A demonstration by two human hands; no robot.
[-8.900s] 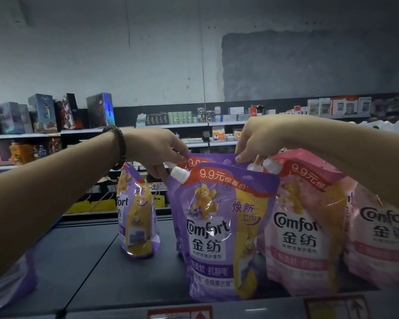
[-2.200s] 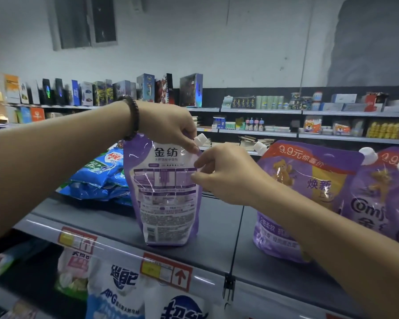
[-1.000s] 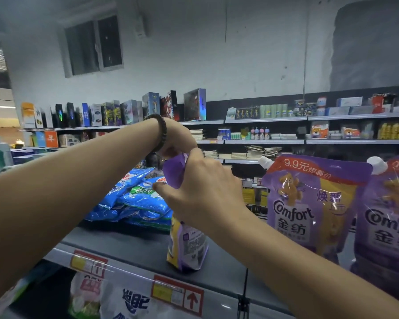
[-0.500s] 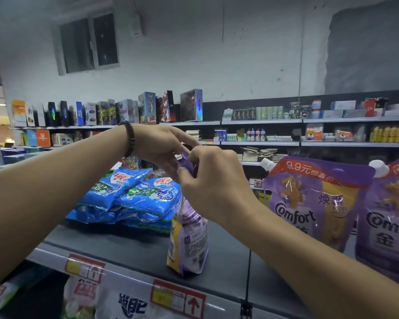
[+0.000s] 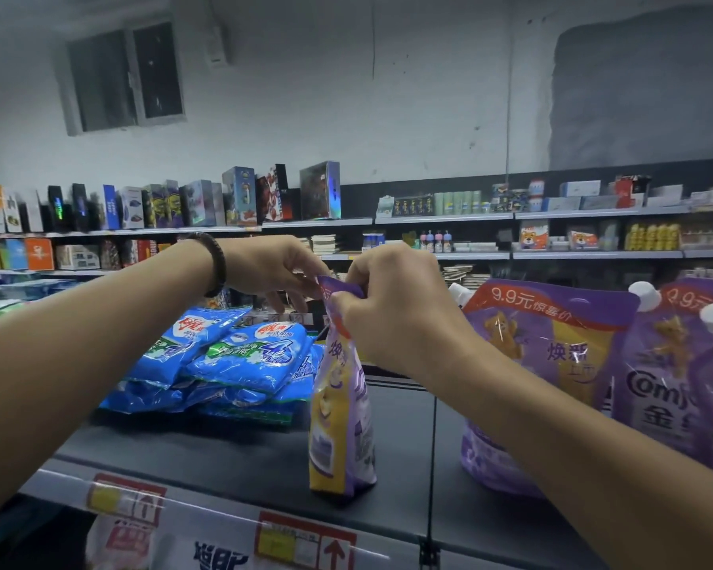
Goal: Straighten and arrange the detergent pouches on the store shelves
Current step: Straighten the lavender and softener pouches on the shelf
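Far left: a forearm with a dark bead bracelet (image 5: 217,263) on the wrist reaches in over the shelf (image 5: 223,458). Price labels (image 5: 125,499) sit on the shelf's front rail, below it. Blue bags (image 5: 239,355) lie flat in a loose stack at the back left of the shelf, just left of the pouch.

The left hand (image 5: 270,269) hangs above the blue bags. Its fingers (image 5: 283,300) are curled downward and its thumb points at the pouch's top corner. Cannot tell if it touches or pinches the pouch there.

Centre: one purple pouch (image 5: 342,409) stands upright on the shelf near the front edge, turned edge-on to the camera, yellow and purple side panel showing, base on the shelf.

The right hand (image 5: 387,310) is at the pouch's top. Its fingers (image 5: 344,308) are bent and pinch the top seam, crumpling it a little.

Right: more purple pouches (image 5: 552,355) stand face-forward in a row, well apart from the held one, partly hidden by the right forearm. White caps (image 5: 645,296) show at their top corners. The far-right ones overlap each other and are cut by the frame edge.

Behind: wall shelving with boxes and small goods, too small to read.
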